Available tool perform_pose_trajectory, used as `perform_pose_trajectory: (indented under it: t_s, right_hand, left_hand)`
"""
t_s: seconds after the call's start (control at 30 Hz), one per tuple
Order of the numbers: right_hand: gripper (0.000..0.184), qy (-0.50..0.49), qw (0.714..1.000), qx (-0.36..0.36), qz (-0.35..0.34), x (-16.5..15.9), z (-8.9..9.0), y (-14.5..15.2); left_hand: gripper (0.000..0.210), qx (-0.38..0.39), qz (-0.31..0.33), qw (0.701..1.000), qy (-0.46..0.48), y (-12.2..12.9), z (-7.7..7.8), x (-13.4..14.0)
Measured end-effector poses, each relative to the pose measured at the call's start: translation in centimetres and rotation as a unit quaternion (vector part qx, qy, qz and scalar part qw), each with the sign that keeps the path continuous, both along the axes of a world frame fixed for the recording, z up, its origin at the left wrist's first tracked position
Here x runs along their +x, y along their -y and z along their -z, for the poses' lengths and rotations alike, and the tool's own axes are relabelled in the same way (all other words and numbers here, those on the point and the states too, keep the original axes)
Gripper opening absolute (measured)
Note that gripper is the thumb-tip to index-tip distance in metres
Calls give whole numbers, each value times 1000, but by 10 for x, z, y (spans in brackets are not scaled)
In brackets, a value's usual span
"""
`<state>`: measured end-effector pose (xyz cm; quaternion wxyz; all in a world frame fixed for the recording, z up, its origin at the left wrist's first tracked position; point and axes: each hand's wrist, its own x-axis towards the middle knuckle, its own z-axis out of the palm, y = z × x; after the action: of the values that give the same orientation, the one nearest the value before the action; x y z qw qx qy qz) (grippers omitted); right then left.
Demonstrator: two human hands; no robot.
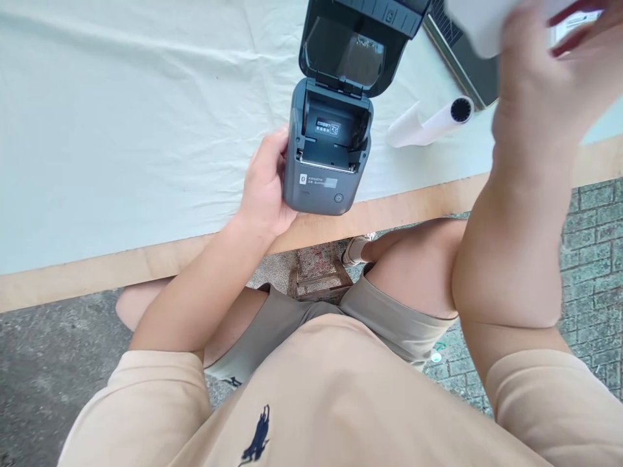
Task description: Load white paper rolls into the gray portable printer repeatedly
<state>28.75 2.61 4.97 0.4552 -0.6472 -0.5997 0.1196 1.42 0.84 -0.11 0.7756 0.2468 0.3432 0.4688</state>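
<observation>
A dark grey portable label printer (pixel 324 188) is gripped along its left side by my left hand (pixel 267 181), near the table's front edge. Its lid (pixel 348 52) is swung up and back, and the roll compartment is bare inside. At the upper right, my right hand (pixel 549 71) is raised and smeared by motion. Its fingers close on a blurred white piece (pixel 479 23) that looks like paper; its exact kind does not show. Between the two hands, a white paper roll (pixel 433 126) with a black-cored end lies on its side, its loose end partly unrolled.
Behind my right hand sits a laptop (pixel 470 58), partly covered by the arm. A pale cloth (pixel 146 117) covers the table, with a bare wooden strip (pixel 97 269) along the front. My legs are below that edge, near a wooden stool frame (pixel 318 279).
</observation>
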Motion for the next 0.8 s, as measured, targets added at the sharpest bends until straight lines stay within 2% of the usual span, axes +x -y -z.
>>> perform_pose_trajectory:
  t_s: [0.03, 0.1, 0.17, 0.2, 0.23, 0.37, 0.43, 0.53, 0.6, 0.7, 0.8]
  right_hand:
    - [23, 58, 998, 3, 21, -3, 1, -3]
    - [24, 134, 988, -61, 55, -12, 4, -6]
    - [26, 145, 975, -154, 67, -23, 4, -6]
    - [27, 137, 973, -170, 72, -26, 3, -4]
    - [28, 122, 977, -161, 70, -29, 1, -1]
    - [22, 56, 996, -50, 57, -20, -8, 18]
    - [30, 57, 993, -75, 68, -6, -8, 28]
    - [62, 66, 980, -185, 22, 18, 6, 34]
    - [64, 52, 977, -207, 0, 30, 19, 32]
    - [56, -13, 990, -138, -17, 30, 28, 29]
    - [57, -121, 988, -23, -93, 5, 17, 33]
  left_hand:
    - [39, 4, 4, 1000, -6, 0, 0, 0]
    - [37, 15, 11, 1000, -15, 0, 1, -1]
    - [34, 23, 15, 999, -22, 0, 2, -2]
    - [32, 24, 17, 999, -24, 0, 3, -3]
    - [31, 24, 22, 999, -25, 1, 3, -3]
    - [32, 20, 25, 999, -10, 1, 4, -3]
    - [33, 14, 11, 1000, 4, 1, 4, -2]
    - [30, 12, 7, 1000, 15, 0, 4, -2]
    - [30, 14, 16, 1000, 12, 0, 3, -2]
    - [31, 25, 22, 999, 16, 0, 4, -3]
    - [34, 34, 12, 999, 32, 0, 6, -2]
